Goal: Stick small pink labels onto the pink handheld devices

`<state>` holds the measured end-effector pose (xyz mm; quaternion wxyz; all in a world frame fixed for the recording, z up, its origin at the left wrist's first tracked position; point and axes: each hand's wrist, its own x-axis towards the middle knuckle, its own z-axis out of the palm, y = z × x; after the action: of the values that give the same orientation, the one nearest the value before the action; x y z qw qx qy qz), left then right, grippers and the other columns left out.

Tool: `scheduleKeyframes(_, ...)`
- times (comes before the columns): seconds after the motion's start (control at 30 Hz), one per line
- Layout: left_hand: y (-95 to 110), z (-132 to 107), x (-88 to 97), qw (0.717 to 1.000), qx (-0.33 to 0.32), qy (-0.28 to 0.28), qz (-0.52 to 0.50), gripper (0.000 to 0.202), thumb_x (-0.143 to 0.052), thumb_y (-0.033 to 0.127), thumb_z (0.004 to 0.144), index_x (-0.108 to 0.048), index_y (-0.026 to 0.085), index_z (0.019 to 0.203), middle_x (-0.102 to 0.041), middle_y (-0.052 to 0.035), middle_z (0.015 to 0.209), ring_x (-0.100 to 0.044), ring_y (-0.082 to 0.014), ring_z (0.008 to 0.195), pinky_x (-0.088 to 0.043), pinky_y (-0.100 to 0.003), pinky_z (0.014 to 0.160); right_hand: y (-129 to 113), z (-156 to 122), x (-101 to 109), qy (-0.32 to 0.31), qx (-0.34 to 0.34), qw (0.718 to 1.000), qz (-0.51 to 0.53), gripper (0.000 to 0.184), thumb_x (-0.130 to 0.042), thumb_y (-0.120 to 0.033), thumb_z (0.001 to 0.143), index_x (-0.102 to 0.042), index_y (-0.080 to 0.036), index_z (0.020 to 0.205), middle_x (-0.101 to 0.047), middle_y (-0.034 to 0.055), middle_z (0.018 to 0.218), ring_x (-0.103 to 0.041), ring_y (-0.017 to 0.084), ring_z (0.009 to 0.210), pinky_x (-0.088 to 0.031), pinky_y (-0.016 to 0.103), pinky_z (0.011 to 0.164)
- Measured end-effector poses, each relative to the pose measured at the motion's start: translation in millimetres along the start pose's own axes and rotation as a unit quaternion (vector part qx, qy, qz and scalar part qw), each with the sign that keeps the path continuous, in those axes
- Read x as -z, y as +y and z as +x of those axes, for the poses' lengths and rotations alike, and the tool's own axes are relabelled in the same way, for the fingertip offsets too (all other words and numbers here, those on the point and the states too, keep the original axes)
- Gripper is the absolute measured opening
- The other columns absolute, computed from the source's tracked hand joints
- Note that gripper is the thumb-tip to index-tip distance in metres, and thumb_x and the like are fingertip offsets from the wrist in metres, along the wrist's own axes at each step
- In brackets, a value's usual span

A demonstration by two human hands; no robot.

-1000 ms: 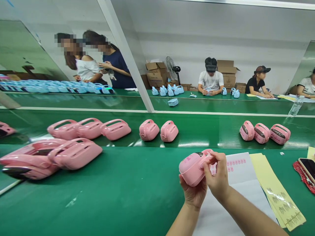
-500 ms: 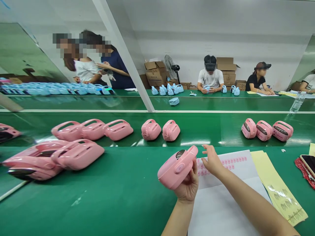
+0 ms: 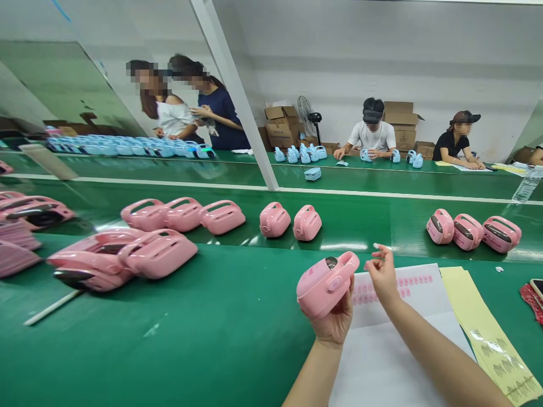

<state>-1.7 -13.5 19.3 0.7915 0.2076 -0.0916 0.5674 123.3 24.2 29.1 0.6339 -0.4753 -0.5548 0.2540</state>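
A pink plastic device with a loop handle [image 3: 318,293] is held up over the table, tilted, with a dark oval window and a small oval badge on its side. My left hand [image 3: 337,319] grips it from below and behind. Just to its right, my right hand [image 3: 384,277] is raised with thumb and forefinger apart, not touching the device. Its fingertip looks pale; whether a small sticker sits there I cannot tell. Beneath both hands lies a white sheet [image 3: 382,350] bearing rows of small pink stickers.
Yellow label sheets [image 3: 487,333] and a phone [image 3: 538,287] lie at right. More pink devices stand at left [image 3: 161,254] and along the green bench [image 3: 466,232]. A white rod [image 3: 53,308] lies at left. Co-workers [image 3: 373,133] sit across, near blue devices [image 3: 305,154].
The view has swung left, so things sit further right. My left hand still holds the pink device. The fingers of my right hand have curled in somewhat. A co-worker across has moved an arm outward.
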Motion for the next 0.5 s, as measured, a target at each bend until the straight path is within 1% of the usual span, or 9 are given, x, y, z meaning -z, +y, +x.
scheduleKeyframes(0.07,-4.0,0.9,-4.5,1.0,0.003,0.001,0.003,0.052,-0.06,0.052,0.075,-0.055,0.028,0.121,-0.058,0.0001,0.127,-0.05,-0.0173,0.119,-0.046,-0.017,0.09,-23.0,0.8,19.8,0.05,0.081,0.995,-0.015,0.044,-0.047,-0.016,0.081,-0.033,-0.024,0.121,-0.048,0.0049,0.097,-0.055,0.014,0.072,-0.049,0.036,0.072)
scheduleKeyframes(0.1,-6.4,0.9,-6.2,1.0,0.004,0.004,0.005,0.059,-0.063,0.054,0.072,-0.054,0.025,0.123,-0.058,-0.0018,0.128,-0.049,-0.0183,0.12,-0.045,-0.017,0.091,-36.5,-0.4,29.6,0.047,0.138,0.989,-0.033,0.048,-0.049,-0.016,0.08,-0.032,-0.024,0.124,-0.05,0.0059,0.098,-0.054,0.015,0.074,-0.048,0.038,0.075)
scheduleKeyframes(0.17,-12.2,0.0,-7.8,1.0,0.006,0.018,0.008,0.067,-0.063,0.057,0.071,-0.05,0.021,0.126,-0.057,-0.0058,0.128,-0.049,-0.0195,0.12,-0.043,-0.019,0.094,-62.5,-5.0,46.2,-0.022,0.236,0.969,-0.071,0.056,-0.051,-0.015,0.08,-0.028,-0.025,0.13,-0.056,0.0063,0.098,-0.051,0.016,0.07,-0.046,0.037,0.072)
scheduleKeyframes(0.23,-18.2,-1.6,-7.9,0.999,0.008,0.035,0.008,0.065,-0.057,0.055,0.076,-0.046,0.02,0.13,-0.059,-0.008,0.125,-0.051,-0.02,0.117,-0.043,-0.023,0.096,-81.6,-10.5,56.7,-0.097,0.302,0.943,-0.105,0.061,-0.049,-0.013,0.081,-0.023,-0.025,0.135,-0.061,0.0057,0.094,-0.051,0.017,0.068,-0.044,0.036,0.066)
scheduleKeyframes(0.27,-21.1,-2.4,-7.8,0.999,0.011,0.039,0.007,0.063,-0.054,0.054,0.079,-0.044,0.02,0.131,-0.06,-0.0086,0.124,-0.053,-0.0203,0.116,-0.043,-0.025,0.096,-87.5,-12.7,59.6,-0.121,0.323,0.93,-0.123,0.062,-0.048,-0.012,0.082,-0.021,-0.025,0.136,-0.063,0.0054,0.092,-0.051,0.018,0.069,-0.042,0.035,0.065)
scheduleKeyframes(0.33,-25.9,-3.4,-8.8,0.999,0.019,0.041,0.0,0.058,-0.051,0.051,0.081,-0.044,0.02,0.13,-0.063,-0.0087,0.119,-0.054,-0.021,0.113,-0.044,-0.027,0.095,-92.3,-15.4,62.4,-0.137,0.351,0.912,-0.162,0.06,-0.046,-0.012,0.084,-0.021,-0.024,0.137,-0.065,0.0052,0.089,-0.052,0.02,0.072,-0.04,0.035,0.065)
scheduleKeyframes(0.5,-30.6,-2.0,-18.4,0.999,0.016,0.035,-0.026,0.047,-0.052,0.046,0.082,-0.055,0.019,0.12,-0.067,-0.008,0.111,-0.057,-0.0194,0.11,-0.043,-0.026,0.095,-90.2,-15.1,63.4,-0.127,0.371,0.892,-0.223,0.05,-0.041,-0.012,0.088,-0.025,-0.02,0.135,-0.065,0.0063,0.085,-0.052,0.02,0.073,-0.038,0.033,0.064)
